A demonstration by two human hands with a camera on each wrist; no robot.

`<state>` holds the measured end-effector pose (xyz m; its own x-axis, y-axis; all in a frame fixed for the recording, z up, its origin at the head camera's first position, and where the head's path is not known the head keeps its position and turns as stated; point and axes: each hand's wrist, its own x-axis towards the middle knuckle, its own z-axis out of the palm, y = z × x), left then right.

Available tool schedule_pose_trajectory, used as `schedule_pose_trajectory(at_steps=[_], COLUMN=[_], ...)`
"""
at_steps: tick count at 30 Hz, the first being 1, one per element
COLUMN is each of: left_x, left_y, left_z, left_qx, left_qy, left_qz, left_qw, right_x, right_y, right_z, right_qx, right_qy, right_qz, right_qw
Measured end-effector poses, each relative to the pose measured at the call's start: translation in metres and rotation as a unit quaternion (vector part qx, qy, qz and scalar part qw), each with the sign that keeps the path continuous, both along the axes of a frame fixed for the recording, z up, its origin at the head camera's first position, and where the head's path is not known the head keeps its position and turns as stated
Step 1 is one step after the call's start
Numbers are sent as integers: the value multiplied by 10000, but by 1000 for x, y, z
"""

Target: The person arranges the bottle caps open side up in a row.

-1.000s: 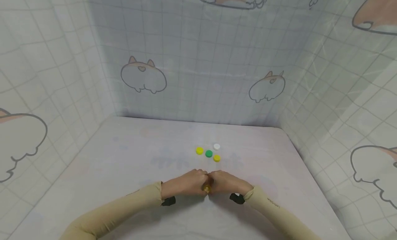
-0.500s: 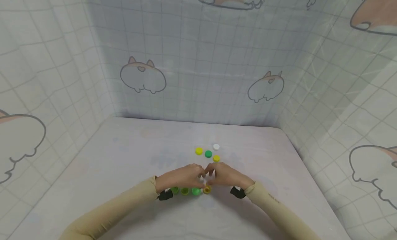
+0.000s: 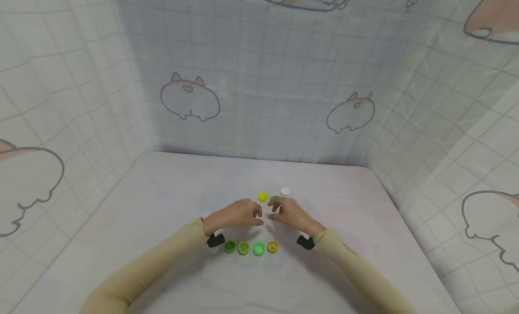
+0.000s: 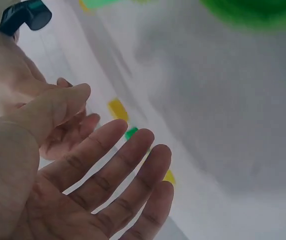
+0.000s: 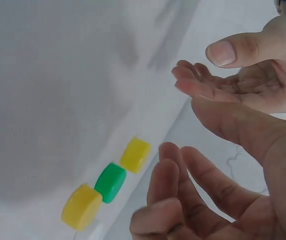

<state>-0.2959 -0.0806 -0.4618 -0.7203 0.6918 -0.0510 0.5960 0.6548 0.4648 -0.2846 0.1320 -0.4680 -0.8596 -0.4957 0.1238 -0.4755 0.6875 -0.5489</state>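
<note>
My left hand (image 3: 239,213) hovers over the middle of the table, fingers loosely bent and holding nothing. Facing it, a small gap away, is my right hand (image 3: 293,212), likewise with nothing in its fingers. Just beyond them lie small round caps: a yellow cap (image 3: 262,197), a white cap (image 3: 285,191) and a green cap (image 3: 273,198) partly covered by my right hand. In the right wrist view a second yellow cap (image 5: 81,207) shows beside the green one. Nearer me stands a row of round hollow pieces, including an amber one (image 3: 272,247) and a light green one (image 3: 258,248).
The row continues left with a yellow-green piece (image 3: 243,248), a dark green piece (image 3: 229,246) and a pale piece (image 3: 213,249) partly behind the left wrist strap. A pale cloth covers the table (image 3: 182,183); patterned sheets (image 3: 259,79) enclose its back and sides.
Both hands have let go of the amber piece, parted and moved forward toward the caps. The row of hollow pieces, hidden earlier, has come into view.
</note>
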Motion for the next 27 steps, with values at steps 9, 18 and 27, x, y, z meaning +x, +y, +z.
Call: schedule_pose_trajectory(at_steps=[9, 18, 27], left_x=[-32, -56, -68], left_y=[-5, -1, 10], left_z=[-4, -10, -20], left_qx=[257, 663, 455], left_qy=[-58, -218, 90], left_qz=[791, 1425, 1357], left_qw=[9965, 9873, 9897], right_x=[-23, -42, -56], right_y=[-8, -22, -30], right_z=[-2, -5, -10], right_qx=[41, 195, 340], right_qy=[69, 288, -52], right_qz=[-334, -641, -829], right_qw=[9994, 9973, 9960])
